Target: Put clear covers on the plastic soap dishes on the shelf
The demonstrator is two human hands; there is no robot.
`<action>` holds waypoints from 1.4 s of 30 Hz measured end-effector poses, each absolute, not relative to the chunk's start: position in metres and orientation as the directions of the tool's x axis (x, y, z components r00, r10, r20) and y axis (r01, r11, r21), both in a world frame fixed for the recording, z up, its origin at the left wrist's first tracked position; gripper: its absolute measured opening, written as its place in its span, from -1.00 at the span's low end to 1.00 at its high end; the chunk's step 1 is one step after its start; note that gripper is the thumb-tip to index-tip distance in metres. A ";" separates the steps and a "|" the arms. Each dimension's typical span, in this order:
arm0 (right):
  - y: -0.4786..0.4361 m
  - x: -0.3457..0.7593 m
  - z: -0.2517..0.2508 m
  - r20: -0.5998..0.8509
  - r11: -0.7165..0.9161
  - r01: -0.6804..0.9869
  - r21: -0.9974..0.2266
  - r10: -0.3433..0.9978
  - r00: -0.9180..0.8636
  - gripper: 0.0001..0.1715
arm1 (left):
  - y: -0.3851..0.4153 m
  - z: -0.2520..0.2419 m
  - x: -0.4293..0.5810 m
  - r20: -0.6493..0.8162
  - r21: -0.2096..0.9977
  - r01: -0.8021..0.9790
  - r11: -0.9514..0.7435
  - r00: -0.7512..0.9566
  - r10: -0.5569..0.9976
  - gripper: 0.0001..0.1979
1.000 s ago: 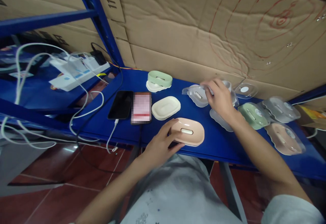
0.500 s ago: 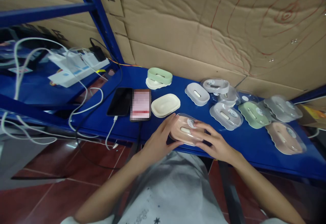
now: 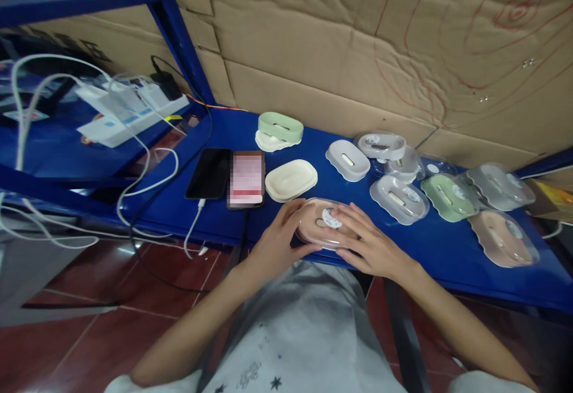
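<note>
A pink soap dish (image 3: 310, 220) with a clear lid and a round white label (image 3: 331, 217) sits at the front edge of the blue shelf. My left hand (image 3: 281, 237) grips its left end, thumb along the near rim and fingers over the far side. On the right, my right hand (image 3: 373, 239) holds the other end, its fingers bent over the lid and partly hiding the dish. Just beyond lies an open cream soap dish (image 3: 290, 180). Farther back, a green soap dish part (image 3: 280, 126) rests on a cream one (image 3: 276, 141).
Several lidded soap dishes in grey (image 3: 399, 200), green (image 3: 449, 197) and pink (image 3: 502, 238) stand to the right. Two phones, one black (image 3: 209, 173) and one lit (image 3: 246, 178), lie at left. White cables and a power strip (image 3: 134, 121) are beyond them. Cardboard (image 3: 313, 35) backs the shelf.
The label now sits over the middle of the pink dish, covering most of its white centre piece. My right hand has shifted slightly left and its fingers cover more of the lid.
</note>
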State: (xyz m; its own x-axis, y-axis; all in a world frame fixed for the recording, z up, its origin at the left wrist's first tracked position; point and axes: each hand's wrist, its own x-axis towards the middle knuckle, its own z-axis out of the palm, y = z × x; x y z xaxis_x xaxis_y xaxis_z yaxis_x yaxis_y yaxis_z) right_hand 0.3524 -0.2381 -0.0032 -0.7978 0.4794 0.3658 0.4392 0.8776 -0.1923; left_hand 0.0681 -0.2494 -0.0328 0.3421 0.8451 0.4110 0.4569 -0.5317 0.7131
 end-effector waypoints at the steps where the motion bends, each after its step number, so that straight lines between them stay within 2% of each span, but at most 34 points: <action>1: -0.238 0.353 -0.005 0.365 0.875 0.442 -0.195 0.483 -0.796 -0.24 | -0.250 -0.033 0.068 0.405 0.715 0.458 -0.529 0.346 0.846 -0.15; 10: -0.245 0.348 -0.006 0.331 0.836 0.499 -0.228 0.549 -0.768 -0.21 | -0.249 -0.035 0.070 0.350 0.705 0.487 -0.515 0.393 0.850 -0.07; 13: -0.248 0.364 0.000 0.341 0.777 0.597 -0.200 0.626 -0.701 -0.17 | -0.250 -0.036 0.070 0.354 0.692 0.508 -0.512 0.379 0.855 -0.08; 15: -0.249 0.388 0.002 0.459 0.611 0.770 -0.185 0.746 -0.482 -0.23 | -0.252 -0.036 0.069 0.348 0.692 0.524 -0.497 0.361 0.865 -0.08; 17: -0.251 0.416 -0.002 0.608 0.324 0.915 -0.241 0.785 -0.118 -0.31 | -0.254 -0.035 0.069 0.349 0.691 0.533 -0.488 0.346 0.871 -0.10; 19: -0.254 0.438 -0.011 0.637 0.088 0.933 -0.350 0.753 0.168 -0.31 | -0.256 -0.035 0.070 0.358 0.688 0.532 -0.494 0.344 0.868 -0.13; 20: -0.256 0.445 -0.017 0.609 0.033 0.917 -0.397 0.757 0.236 -0.29 | -0.256 -0.034 0.070 0.363 0.688 0.528 -0.498 0.343 0.866 -0.14; 22: -0.261 0.447 -0.028 0.526 0.023 0.888 -0.460 0.813 0.252 -0.24 | -0.256 -0.034 0.071 0.371 0.701 0.507 -0.501 0.341 0.864 -0.15; 24: -0.264 0.441 -0.032 0.460 0.080 0.856 -0.511 0.866 0.194 -0.23 | -0.256 -0.034 0.071 0.378 0.721 0.481 -0.499 0.330 0.865 -0.15; 27: -0.263 0.440 -0.021 0.438 0.126 0.828 -0.547 0.885 0.155 -0.26 | -0.256 -0.034 0.070 0.390 0.739 0.456 -0.496 0.312 0.866 -0.15; 30: -0.251 0.468 -0.005 0.546 0.049 0.901 -0.430 0.809 0.217 -0.23 | -0.256 -0.033 0.069 0.398 0.742 0.440 -0.506 0.318 0.860 -0.17; 32: -0.241 0.496 -0.001 0.587 -0.098 0.942 -0.321 0.760 0.279 -0.16 | -0.257 -0.032 0.069 0.401 0.744 0.428 -0.513 0.328 0.855 -0.18; 34: -0.233 0.520 -0.006 0.522 -0.256 0.934 -0.251 0.776 0.353 -0.10 | -0.258 -0.030 0.069 0.411 0.746 0.413 -0.522 0.332 0.849 -0.19; 36: -0.230 0.533 -0.014 0.445 -0.323 0.924 -0.206 0.810 0.383 -0.09 | -0.259 -0.029 0.070 0.428 0.751 0.391 -0.532 0.325 0.843 -0.19; 39: -0.237 0.526 -0.022 0.470 -0.233 0.956 -0.180 0.833 0.292 -0.15 | -0.260 -0.026 0.069 0.445 0.768 0.352 -0.535 0.308 0.841 -0.20; 42: -0.253 0.500 -0.013 0.497 -0.115 0.967 -0.227 0.840 0.216 -0.21 | -0.261 -0.024 0.068 0.443 0.783 0.331 -0.527 0.299 0.845 -0.20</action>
